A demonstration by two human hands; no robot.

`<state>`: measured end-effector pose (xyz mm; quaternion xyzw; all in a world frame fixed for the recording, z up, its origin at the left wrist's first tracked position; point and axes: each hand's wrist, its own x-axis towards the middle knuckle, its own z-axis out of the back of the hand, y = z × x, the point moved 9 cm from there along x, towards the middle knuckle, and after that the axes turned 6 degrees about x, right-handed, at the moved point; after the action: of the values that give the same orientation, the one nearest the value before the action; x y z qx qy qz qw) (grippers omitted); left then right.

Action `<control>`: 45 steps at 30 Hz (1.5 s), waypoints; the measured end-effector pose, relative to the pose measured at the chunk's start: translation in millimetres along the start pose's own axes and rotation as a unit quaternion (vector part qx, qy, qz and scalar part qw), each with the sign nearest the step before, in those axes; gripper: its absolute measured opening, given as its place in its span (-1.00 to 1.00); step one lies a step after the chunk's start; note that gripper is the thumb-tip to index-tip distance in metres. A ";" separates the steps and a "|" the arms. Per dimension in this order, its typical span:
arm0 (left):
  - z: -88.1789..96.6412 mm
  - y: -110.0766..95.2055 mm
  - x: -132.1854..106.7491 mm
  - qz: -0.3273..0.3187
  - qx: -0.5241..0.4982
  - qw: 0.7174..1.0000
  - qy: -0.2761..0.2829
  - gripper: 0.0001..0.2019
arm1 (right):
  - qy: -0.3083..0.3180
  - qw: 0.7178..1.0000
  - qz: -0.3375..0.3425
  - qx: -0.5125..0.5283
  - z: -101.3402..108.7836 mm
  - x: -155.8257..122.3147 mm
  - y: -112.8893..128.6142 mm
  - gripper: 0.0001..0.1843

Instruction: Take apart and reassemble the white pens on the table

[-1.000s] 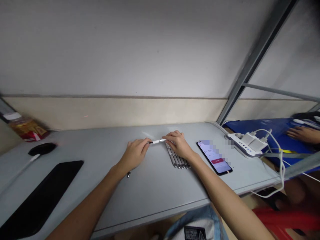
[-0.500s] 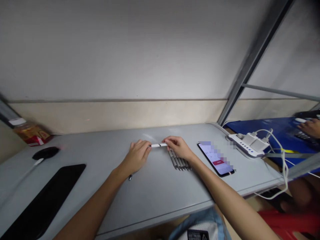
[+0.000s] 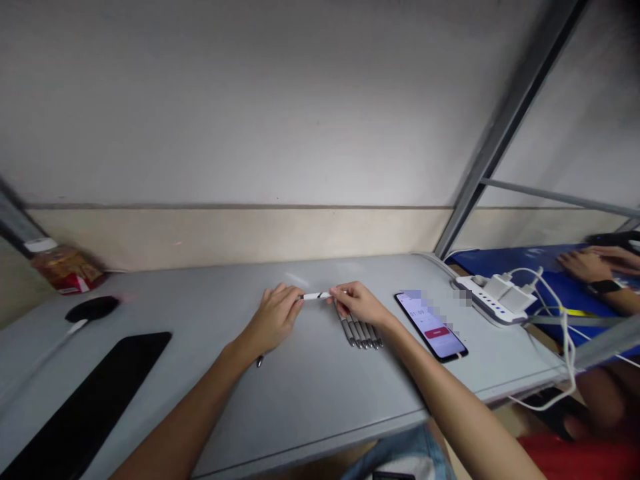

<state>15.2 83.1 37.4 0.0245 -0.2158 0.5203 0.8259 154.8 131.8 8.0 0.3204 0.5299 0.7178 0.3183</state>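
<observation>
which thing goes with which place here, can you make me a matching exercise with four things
Things:
1. white pen
2. row of grey pens
3. phone
4. bottle

Places:
A. at the far left of the desk, near the wall
B. on the desk, between the right forearm and the power strip
C. held in the fingers of the left hand and the right hand
D. on the desk, far ends hidden by the right hand

Right pairs: 1-C, 2-D, 3-B, 4-A
</observation>
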 end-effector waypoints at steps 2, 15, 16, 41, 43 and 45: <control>0.5 -0.5 0.3 0.000 -0.002 1.000 0.001 -0.74 | 0.008 1.000 -0.016 -0.001 -0.1 0.0 -3.2 -0.43; -0.8 1.4 -0.1 -0.004 -0.008 1.000 0.002 -0.75 | 0.002 1.000 0.013 -0.025 8.3 -1.1 3.2 -0.60; -0.7 1.3 -0.1 -0.004 -0.009 1.000 0.003 -0.75 | -0.011 0.999 0.032 -0.023 10.9 -1.3 7.2 -0.62; -5.0 1.0 -0.8 0.001 -0.011 1.000 0.027 -0.72 | -0.002 0.999 0.027 -0.035 9.9 -1.0 4.2 -0.56; -4.7 2.4 -0.8 0.009 -0.011 1.000 0.026 -0.72 | -0.017 0.998 0.061 -0.020 12.3 -1.5 11.7 -0.66; -4.4 3.6 -0.9 0.013 -0.013 1.000 0.024 -0.72 | -0.019 0.996 0.081 -0.014 12.7 -2.0 15.5 -0.62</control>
<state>13.1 85.1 32.5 -0.0014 -0.2031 0.5288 0.8241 164.3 133.6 25.7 0.3712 0.4860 0.7424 0.2736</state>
